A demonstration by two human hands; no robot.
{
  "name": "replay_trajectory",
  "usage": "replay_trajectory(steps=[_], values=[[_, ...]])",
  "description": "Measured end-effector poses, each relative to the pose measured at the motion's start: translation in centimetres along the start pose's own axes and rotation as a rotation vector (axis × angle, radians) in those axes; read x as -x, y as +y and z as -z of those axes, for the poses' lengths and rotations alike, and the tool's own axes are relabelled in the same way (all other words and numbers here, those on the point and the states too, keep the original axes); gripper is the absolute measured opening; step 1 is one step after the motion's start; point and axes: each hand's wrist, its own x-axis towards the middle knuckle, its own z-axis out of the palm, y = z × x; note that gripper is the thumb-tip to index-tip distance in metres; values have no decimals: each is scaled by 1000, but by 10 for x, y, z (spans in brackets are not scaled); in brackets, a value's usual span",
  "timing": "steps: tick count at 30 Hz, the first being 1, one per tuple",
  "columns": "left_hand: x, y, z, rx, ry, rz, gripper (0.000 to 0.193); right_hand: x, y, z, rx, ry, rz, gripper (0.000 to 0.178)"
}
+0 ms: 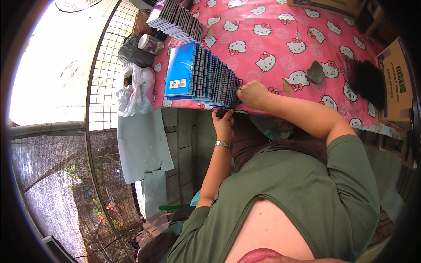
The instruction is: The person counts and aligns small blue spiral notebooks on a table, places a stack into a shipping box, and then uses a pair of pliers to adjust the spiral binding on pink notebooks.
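A long row of blue spiral notebooks [180, 70] leans in a slanted stack along the near left edge of the table, black wire bindings facing right. At the near end of the row, my left hand [223, 126] is closed with a small dark thing at its fingertips, which I cannot make out. A metal-banded watch [222, 143] is on that wrist. My right hand [254, 94] is curled into a fist just right of the row's end, its fingertips by the last bindings. Whatever it grips is hidden.
A pink cover with white cat faces [263, 30] lies over the table. Behind stands a second notebook stack [175, 22] with purple and white showing. Plastic bags [137, 90] and a lidded jar [150, 44] line the left edge. At right are a grey piece [314, 72], black bristly material [368, 81] and a cardboard box [397, 83].
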Motion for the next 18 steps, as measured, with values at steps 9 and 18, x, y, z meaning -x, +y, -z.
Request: replay_trajectory(steps=[9,18], values=[[0,-4,1,78,-27,52,39,10,9,-17,153,432,117,15],[-2,-11,-4,-2,12,-5,45,7,6,-20,80,232,73,15]])
